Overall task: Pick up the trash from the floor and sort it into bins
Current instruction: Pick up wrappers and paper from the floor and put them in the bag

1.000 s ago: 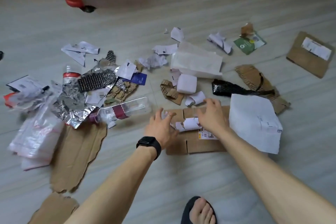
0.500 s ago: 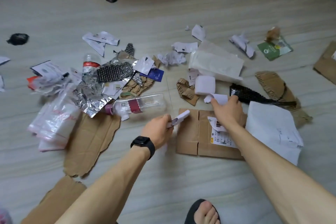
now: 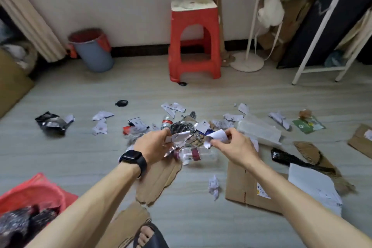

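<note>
Now your right hand [image 3: 235, 147] pinches a curled white paper [image 3: 217, 136] and your left hand [image 3: 154, 145] grips another scrap [image 3: 178, 137], both held above the floor [image 3: 201, 90]. Nearly everything is left, I judge: bottle [image 3: 198, 154], cardboard [image 3: 239, 185] and black wrapper [image 3: 51, 124] lie there; the grey bin [image 3: 93, 54] stands far left.

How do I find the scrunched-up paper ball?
From the red stool by the wall, come toward the person, past the trash pile. The paper ball lies just left of the flat cardboard box, tightly scrunched and apart from the other scraps.
</note>
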Available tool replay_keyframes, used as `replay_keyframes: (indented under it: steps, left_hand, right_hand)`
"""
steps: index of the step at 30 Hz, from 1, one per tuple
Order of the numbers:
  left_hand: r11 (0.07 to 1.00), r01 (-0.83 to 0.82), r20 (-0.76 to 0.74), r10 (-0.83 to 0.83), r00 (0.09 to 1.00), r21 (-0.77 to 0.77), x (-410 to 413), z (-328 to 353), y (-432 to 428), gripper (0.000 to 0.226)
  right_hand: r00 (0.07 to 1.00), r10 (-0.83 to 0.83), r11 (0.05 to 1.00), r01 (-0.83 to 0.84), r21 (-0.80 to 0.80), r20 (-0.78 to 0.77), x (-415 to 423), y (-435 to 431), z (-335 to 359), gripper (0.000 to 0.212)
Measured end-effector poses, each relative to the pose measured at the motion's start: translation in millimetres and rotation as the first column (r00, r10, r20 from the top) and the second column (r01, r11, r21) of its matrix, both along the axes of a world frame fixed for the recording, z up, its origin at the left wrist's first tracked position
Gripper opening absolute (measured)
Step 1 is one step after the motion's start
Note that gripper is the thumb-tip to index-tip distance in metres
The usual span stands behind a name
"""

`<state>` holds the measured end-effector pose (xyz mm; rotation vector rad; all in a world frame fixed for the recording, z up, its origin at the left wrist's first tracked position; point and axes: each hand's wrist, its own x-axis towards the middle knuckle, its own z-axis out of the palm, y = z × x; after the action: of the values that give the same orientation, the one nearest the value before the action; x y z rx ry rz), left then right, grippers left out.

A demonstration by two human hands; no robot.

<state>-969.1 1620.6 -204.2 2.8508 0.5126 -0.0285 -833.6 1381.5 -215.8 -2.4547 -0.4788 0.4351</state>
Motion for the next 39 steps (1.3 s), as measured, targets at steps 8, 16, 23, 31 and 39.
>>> replay_keyframes:
  steps: [8,16,23,31,39]
  left_hand:
    - [0.943,-0.321,0.063,0.316,0.947,0.089,-186.4,80.8,98.5,0.022]
    - [0.755,-0.655,-0.086,0.651,0.754,-0.023,-375.2,53.8,134.5,0.026]
    - [0.717,-0.688,-0.157,0.671,0.724,-0.111,-406.4,49.1,141.5,0.03]
    - [0.871,-0.472,-0.098,0.462,0.881,-0.136,-284.9,70.5,118.6,0.026]
    - [0.96,-0.102,-0.102,0.078,0.992,-0.259,-105.4,36.7,9.6,0.025]
  right_hand:
    - [0.859,0.481,0.877,-0.466,-0.121,0.178,-88.5,126.9,105.4,0.054]
    - [0.647,0.757,0.654,-0.743,-0.144,0.097,-230.2,228.7,82.1,0.073]
    - [0.637,0.763,0.647,-0.755,0.109,-0.111,-303.2,263.9,68.6,0.077]
    - [0.651,0.757,0.653,-0.749,-0.114,0.061,-207.7,206.3,101.2,0.04]
    - [0.859,0.505,0.84,-0.467,-0.277,0.081,-60.6,67.7,107.1,0.026]
